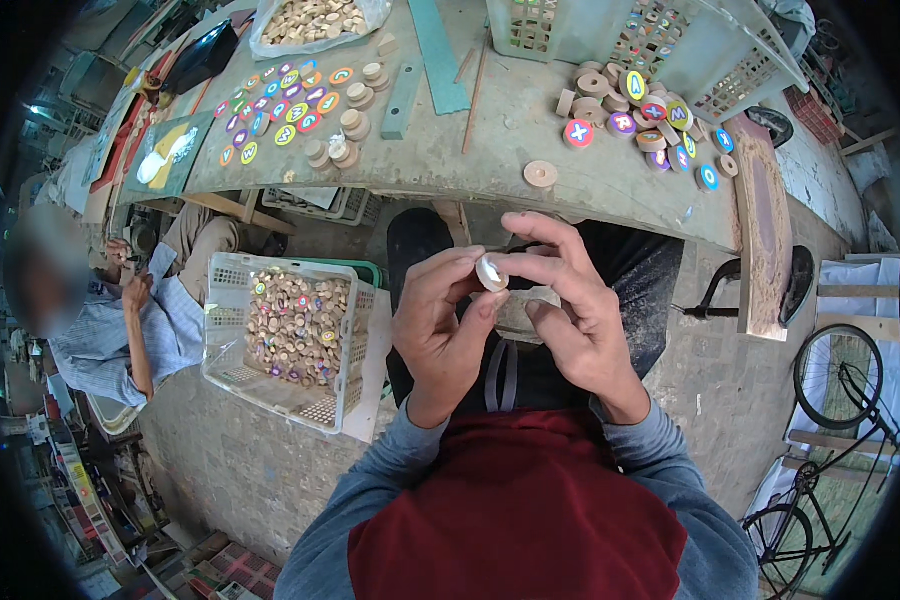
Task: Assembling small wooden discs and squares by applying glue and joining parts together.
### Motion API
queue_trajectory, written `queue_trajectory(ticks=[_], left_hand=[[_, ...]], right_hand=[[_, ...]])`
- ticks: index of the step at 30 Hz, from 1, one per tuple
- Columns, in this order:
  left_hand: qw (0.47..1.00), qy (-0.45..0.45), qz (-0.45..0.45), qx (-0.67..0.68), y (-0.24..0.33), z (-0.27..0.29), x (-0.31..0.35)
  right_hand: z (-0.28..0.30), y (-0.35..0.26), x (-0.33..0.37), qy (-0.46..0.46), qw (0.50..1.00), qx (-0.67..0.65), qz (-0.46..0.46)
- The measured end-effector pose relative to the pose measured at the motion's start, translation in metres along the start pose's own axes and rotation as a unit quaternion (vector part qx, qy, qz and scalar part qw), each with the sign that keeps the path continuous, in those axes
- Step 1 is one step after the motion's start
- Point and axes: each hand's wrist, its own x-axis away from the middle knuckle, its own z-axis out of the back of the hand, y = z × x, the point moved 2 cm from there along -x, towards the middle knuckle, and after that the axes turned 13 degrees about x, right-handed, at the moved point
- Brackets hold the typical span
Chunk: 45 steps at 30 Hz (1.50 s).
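Above my lap, the thumb and fingers of my left hand (438,325) pinch a small round wooden disc (489,274) with a white face. The face is turned toward my right hand (582,318), whose index fingertip touches it near the upper rim. That hand's thumb stands apart below, and its other fingers are spread. Beyond my hands, a plain wooden disc (541,174) with a small centre hole lies near the table's front edge. To its right is a loose heap of wooden discs (610,110), several with coloured letter faces.
On the table (450,178), coloured letter stickers or discs (280,105) spread at left beside stacked plain discs (354,124). A bag of wooden pieces (315,22) and a plastic basket (710,60) stand behind. A crate of discs (353,350) sits at lower left, near a seated person (130,340).
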Motion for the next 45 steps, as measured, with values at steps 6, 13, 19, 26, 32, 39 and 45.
queue_trajectory(ticks=[6, 13, 19, 26, 32, 39, 45], left_hand=[[1.0, 0.003, -0.003, -0.002, -0.003, 0.0, -0.001], [0.998, 0.009, 0.03, 0.058, -0.001, 0.0, 0.0], [0.998, 0.012, 0.029, 0.053, 0.002, -0.001, -0.001], [1.0, 0.011, 0.002, -0.008, -0.001, 0.001, 0.001], [0.999, 0.002, -0.016, -0.051, 0.001, -0.003, 0.001], [0.993, -0.009, -0.067, -0.101, -0.002, -0.001, 0.002], [0.997, 0.005, -0.044, -0.065, -0.001, -0.004, 0.003]], right_hand=[[0.003, 0.006, 0.005, 0.007, 0.999, -0.017, 0.028], [0.005, 0.004, 0.005, 0.05, 0.999, -0.011, -0.006], [0.004, 0.0, 0.006, 0.065, 0.99, 0.113, 0.049], [0.006, 0.0, 0.008, 0.071, 0.984, 0.129, 0.1], [0.005, 0.004, 0.007, 0.07, 0.993, 0.085, 0.028], [0.003, -0.005, 0.009, 0.048, 0.989, 0.125, 0.07], [0.006, 0.004, 0.007, 0.077, 0.995, 0.064, 0.023]])
